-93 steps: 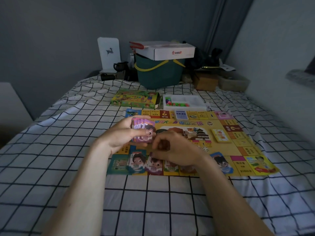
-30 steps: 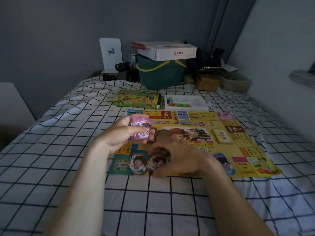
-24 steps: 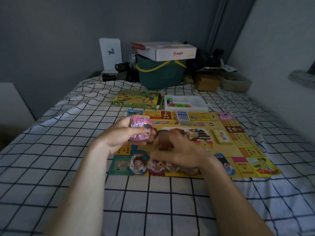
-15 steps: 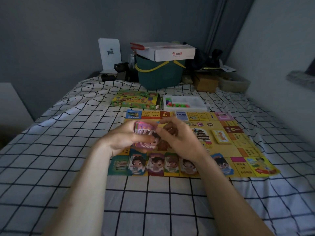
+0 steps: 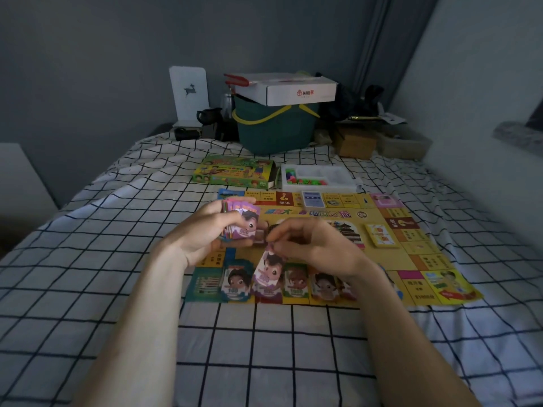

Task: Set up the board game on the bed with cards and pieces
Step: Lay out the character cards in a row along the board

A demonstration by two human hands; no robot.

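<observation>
A yellow game board [image 5: 390,259] lies flat on the checked bedsheet. My left hand [image 5: 202,233] grips a fanned stack of purple play-money notes [image 5: 241,221] above the board's left side. My right hand [image 5: 311,245] pinches one purple note [image 5: 266,270] that hangs down over the row of note piles [image 5: 293,284] along the board's near edge. A blue card deck [image 5: 313,198] and a yellow card deck [image 5: 381,235] sit on the board.
Behind the board lie the green game box [image 5: 235,171] and a white tray [image 5: 346,173] with coloured pieces. A green basket [image 5: 276,133] with a white carton on top, a cardboard box [image 5: 354,142] and small dark items stand at the bed's far end. A wall runs along the right.
My right hand went down to the note piles, came back up to the stack in my left hand, and now carries one purple note down toward the piles.
</observation>
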